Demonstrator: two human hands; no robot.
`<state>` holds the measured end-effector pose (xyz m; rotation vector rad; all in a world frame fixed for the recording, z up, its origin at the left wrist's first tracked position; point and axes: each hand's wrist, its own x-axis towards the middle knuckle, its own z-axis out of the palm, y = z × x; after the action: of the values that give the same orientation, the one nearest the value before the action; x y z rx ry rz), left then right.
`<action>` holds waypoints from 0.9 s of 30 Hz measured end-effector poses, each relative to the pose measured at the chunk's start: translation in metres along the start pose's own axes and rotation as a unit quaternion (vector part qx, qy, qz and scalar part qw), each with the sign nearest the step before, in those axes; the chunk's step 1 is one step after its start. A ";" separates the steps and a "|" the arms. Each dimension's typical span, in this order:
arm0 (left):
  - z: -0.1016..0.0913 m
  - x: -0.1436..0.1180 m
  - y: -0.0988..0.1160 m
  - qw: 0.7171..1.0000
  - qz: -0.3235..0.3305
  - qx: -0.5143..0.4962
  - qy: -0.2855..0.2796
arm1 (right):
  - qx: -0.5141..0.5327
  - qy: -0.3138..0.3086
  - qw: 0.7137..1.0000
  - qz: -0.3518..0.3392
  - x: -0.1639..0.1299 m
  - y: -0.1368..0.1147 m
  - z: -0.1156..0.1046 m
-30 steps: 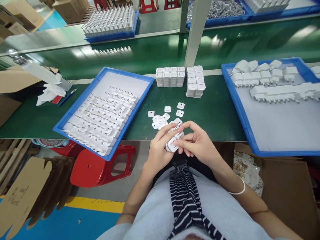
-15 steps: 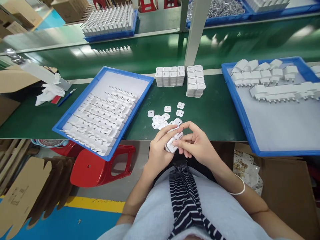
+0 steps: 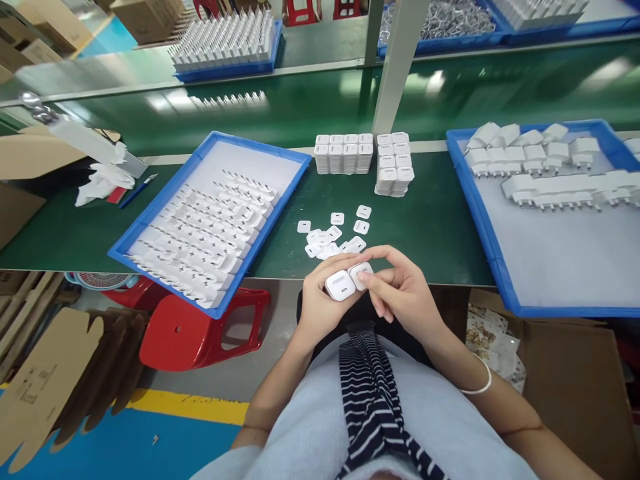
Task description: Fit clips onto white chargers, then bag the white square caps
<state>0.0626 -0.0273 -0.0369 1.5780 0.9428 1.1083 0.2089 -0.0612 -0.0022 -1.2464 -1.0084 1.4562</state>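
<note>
At the tabletop's point(image 3: 430, 233) near edge, a white charger block point(image 3: 341, 285) sits pinched in the left hand point(image 3: 320, 303), its port face up; the right hand point(image 3: 400, 290) fingers close on a second block point(image 3: 361, 273) touching it. Palms hide both bodies. Loose white caps point(image 3: 330, 233) lie just beyond. Blue trays point(image 3: 150, 220) left and right hold rows of plug chargers point(image 3: 540, 167).
</note>
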 end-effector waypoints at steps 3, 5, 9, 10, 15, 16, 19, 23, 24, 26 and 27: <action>0.000 0.001 0.000 1.000 0.015 -0.009 -0.003 | -0.011 0.006 1.000 0.005 -0.001 0.000 0.001; 0.001 0.000 -0.002 1.000 0.026 -0.002 0.009 | -0.032 0.015 0.999 -0.001 -0.001 0.001 0.004; 0.003 -0.004 -0.001 0.997 0.043 0.053 0.041 | -0.070 0.023 0.997 -0.021 0.001 0.005 0.006; 0.004 -0.005 -0.001 0.996 0.050 0.068 0.042 | -0.069 0.015 0.997 -0.019 0.001 0.005 0.006; 0.009 -0.006 -0.002 0.981 0.105 0.147 0.065 | -0.056 0.017 0.998 -0.008 0.005 0.005 0.005; 0.009 -0.005 -0.003 0.979 0.110 0.156 0.072 | -0.056 0.022 0.998 -0.009 0.006 0.005 0.004; 0.010 -0.001 -0.005 0.985 0.100 0.129 0.060 | -0.023 -0.015 1.000 0.005 0.009 0.004 -0.003; 0.006 0.004 -0.002 0.998 0.048 0.038 0.033 | 0.001 -0.035 0.999 0.004 0.008 0.001 -0.008; 0.005 0.004 -0.001 0.999 0.036 0.024 0.032 | -0.002 -0.031 1.000 -0.001 0.008 0.000 -0.007; 0.004 0.003 -0.001 0.999 0.021 0.008 0.036 | -0.015 -0.024 1.000 -0.006 0.006 0.000 -0.005; 0.004 0.002 -0.002 0.999 0.016 0.006 0.038 | -0.025 -0.019 0.999 -0.008 0.006 0.000 -0.004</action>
<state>0.0668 -0.0257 -0.0384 1.5751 0.9780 1.1944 0.2129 -0.0557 -0.0044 -1.2483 -1.0842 1.4539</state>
